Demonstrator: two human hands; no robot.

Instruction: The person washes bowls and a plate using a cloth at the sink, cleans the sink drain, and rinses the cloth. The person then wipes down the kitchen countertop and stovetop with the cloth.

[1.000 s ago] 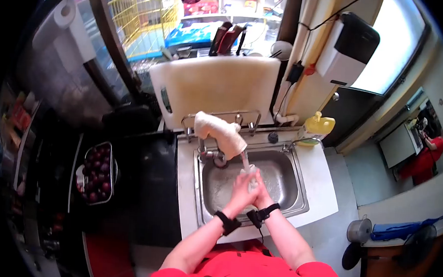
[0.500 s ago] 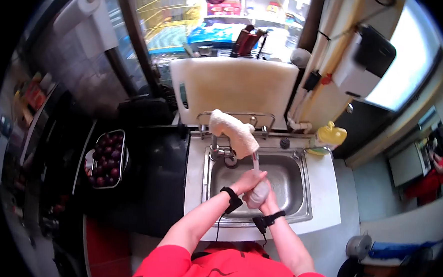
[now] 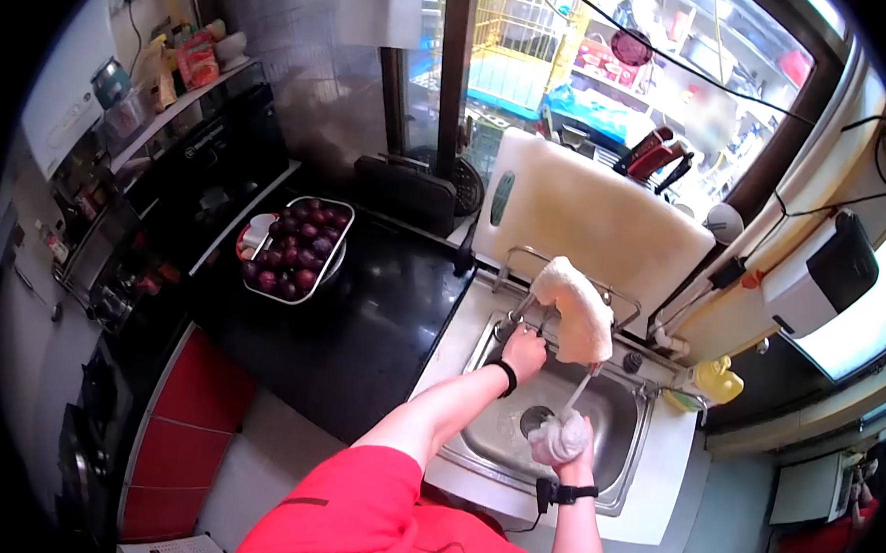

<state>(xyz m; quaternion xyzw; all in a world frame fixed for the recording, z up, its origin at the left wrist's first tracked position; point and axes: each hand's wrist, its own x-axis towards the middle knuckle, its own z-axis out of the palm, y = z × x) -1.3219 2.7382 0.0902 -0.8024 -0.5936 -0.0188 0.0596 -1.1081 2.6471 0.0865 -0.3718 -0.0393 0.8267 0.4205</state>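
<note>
My left hand is at the tap's lever beside its base, fingers curled around it. A pale fluffy cover wraps the tap spout, and a thin stream of water runs from its end. The water falls toward a crumpled greyish-white cloth, bunched up in my closed right hand. Both hands are over the steel sink, whose drain shows just left of the cloth. A dark band is on each wrist.
A tray of dark purple round fruit stands on the black counter to the left. Behind the sink leans a large cutting board. A yellow bottle stands at the sink's right corner, near a wire rack.
My left hand has left the cloth and moved up to the tap lever. The right hand keeps the cloth under the spout. The view has turned left.
</note>
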